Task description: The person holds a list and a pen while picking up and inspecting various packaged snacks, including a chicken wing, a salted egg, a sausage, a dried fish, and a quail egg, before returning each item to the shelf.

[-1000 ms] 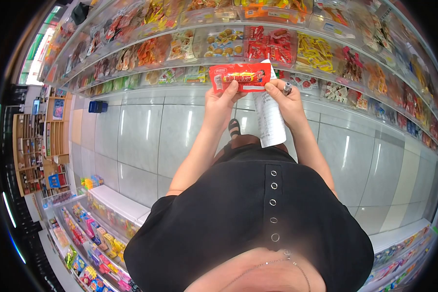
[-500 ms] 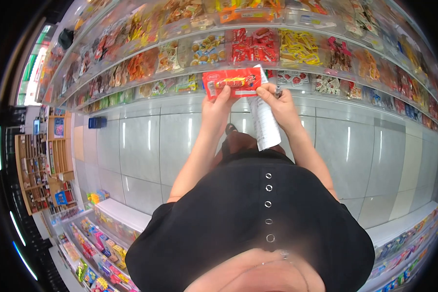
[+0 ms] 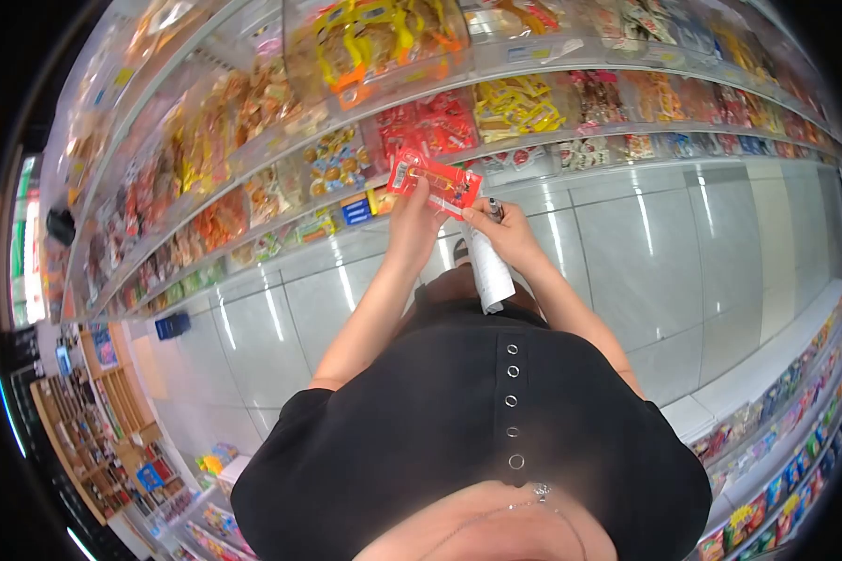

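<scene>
A red snack packet (image 3: pixel 449 184) with a barcode and yellow lettering is held up before the shelves, tilted down to the right. My left hand (image 3: pixel 412 229) is closed on its left part, thumb on the front. My right hand (image 3: pixel 507 236) pinches near the packet's lower right corner. The same hand keeps a printed white paper sheet (image 3: pixel 489 273), which hangs down towards my body. A dark pen-like thing (image 3: pixel 495 209) sticks up from my right fingers. Just behind the packet is a shelf bin of similar red packets (image 3: pixel 440 122).
Shelves of packaged snacks curve across the front, with yellow packets (image 3: pixel 519 105) right of the red ones. A dark blue box-like thing (image 3: pixel 171 325) lies on the tiled floor (image 3: pixel 617 243). Behind me, at lower right, stands another stocked shelf (image 3: pixel 776 467); wooden shelving (image 3: pixel 98 439) is at left.
The view has turned and the front shelves look closer. Both hands keep hold of the packet, which now slants down to the right instead of being nearly level.
</scene>
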The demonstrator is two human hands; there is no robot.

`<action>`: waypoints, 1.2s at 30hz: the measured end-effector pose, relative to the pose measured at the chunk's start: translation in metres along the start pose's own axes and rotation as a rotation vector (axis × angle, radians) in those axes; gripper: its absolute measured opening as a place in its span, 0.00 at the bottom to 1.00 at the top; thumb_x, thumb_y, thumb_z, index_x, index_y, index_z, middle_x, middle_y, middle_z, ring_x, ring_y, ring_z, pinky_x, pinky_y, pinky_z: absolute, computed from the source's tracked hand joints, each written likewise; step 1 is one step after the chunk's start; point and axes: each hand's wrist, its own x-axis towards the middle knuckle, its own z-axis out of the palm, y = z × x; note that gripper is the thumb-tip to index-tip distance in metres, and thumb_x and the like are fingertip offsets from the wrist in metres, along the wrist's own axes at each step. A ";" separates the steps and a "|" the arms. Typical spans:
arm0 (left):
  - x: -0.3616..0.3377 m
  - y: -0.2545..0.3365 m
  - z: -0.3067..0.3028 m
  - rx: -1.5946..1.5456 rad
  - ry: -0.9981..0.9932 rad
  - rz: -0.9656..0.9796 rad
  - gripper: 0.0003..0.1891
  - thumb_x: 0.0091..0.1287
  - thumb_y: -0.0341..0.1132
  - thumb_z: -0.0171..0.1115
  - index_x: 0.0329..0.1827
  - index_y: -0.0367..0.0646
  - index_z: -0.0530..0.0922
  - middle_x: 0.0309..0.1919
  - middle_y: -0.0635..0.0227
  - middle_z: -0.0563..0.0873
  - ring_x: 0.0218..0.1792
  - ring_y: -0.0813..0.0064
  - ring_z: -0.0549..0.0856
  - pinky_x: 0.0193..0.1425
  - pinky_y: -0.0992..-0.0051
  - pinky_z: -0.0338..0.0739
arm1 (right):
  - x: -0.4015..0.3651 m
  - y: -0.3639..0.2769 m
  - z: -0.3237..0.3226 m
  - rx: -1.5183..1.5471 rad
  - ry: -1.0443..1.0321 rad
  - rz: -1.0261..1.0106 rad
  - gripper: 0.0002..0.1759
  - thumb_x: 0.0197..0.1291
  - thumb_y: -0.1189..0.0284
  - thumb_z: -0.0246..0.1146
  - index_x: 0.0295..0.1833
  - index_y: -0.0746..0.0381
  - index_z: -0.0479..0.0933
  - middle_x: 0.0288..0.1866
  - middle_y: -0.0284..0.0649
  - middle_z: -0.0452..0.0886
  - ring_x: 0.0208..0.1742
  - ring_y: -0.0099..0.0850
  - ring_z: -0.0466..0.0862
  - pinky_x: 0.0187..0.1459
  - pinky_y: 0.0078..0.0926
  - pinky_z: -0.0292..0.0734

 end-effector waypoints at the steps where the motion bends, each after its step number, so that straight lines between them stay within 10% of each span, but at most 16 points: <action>1: 0.009 0.000 0.002 0.016 -0.001 -0.015 0.16 0.72 0.41 0.49 0.56 0.41 0.68 0.51 0.64 0.79 0.53 0.69 0.80 0.56 0.66 0.76 | 0.004 -0.005 -0.002 -0.013 0.032 -0.022 0.08 0.61 0.70 0.62 0.36 0.64 0.80 0.29 0.26 0.78 0.31 0.14 0.72 0.36 0.16 0.68; 15: 0.193 -0.039 -0.131 -0.136 0.376 -0.224 0.16 0.71 0.42 0.52 0.49 0.35 0.72 0.46 0.59 0.81 0.50 0.69 0.81 0.53 0.73 0.79 | 0.007 0.016 -0.052 -0.064 0.666 0.066 0.11 0.58 0.68 0.65 0.35 0.67 0.82 0.28 0.34 0.81 0.30 0.20 0.77 0.35 0.18 0.71; 22: 0.225 -0.083 -0.026 0.374 -0.088 -0.281 0.17 0.70 0.46 0.53 0.34 0.41 0.77 0.19 0.70 0.78 0.19 0.80 0.74 0.26 0.81 0.68 | -0.059 0.025 -0.087 0.024 1.150 0.226 0.14 0.57 0.63 0.65 0.31 0.64 0.80 0.28 0.37 0.81 0.30 0.23 0.78 0.31 0.24 0.72; 26: 0.315 -0.163 0.031 0.977 -0.415 0.168 0.12 0.69 0.39 0.51 0.35 0.40 0.77 0.30 0.65 0.81 0.30 0.71 0.79 0.33 0.67 0.73 | -0.107 0.013 -0.094 -0.024 1.363 0.373 0.26 0.53 0.54 0.66 0.41 0.69 0.80 0.35 0.48 0.84 0.36 0.35 0.83 0.37 0.36 0.77; 29: 0.302 -0.212 0.122 1.012 -0.651 0.174 0.11 0.69 0.39 0.51 0.36 0.40 0.76 0.31 0.65 0.80 0.32 0.71 0.79 0.35 0.67 0.73 | -0.141 0.050 -0.104 -0.088 1.512 0.078 0.24 0.54 0.52 0.65 0.39 0.66 0.81 0.34 0.44 0.84 0.38 0.30 0.81 0.43 0.32 0.75; 36: 0.208 -0.269 0.208 1.030 -0.967 0.077 0.11 0.69 0.37 0.50 0.37 0.40 0.76 0.34 0.64 0.79 0.35 0.71 0.78 0.38 0.68 0.73 | -0.217 0.057 -0.081 -0.118 1.829 0.121 0.21 0.52 0.52 0.67 0.30 0.62 0.80 0.26 0.35 0.83 0.29 0.23 0.79 0.35 0.26 0.73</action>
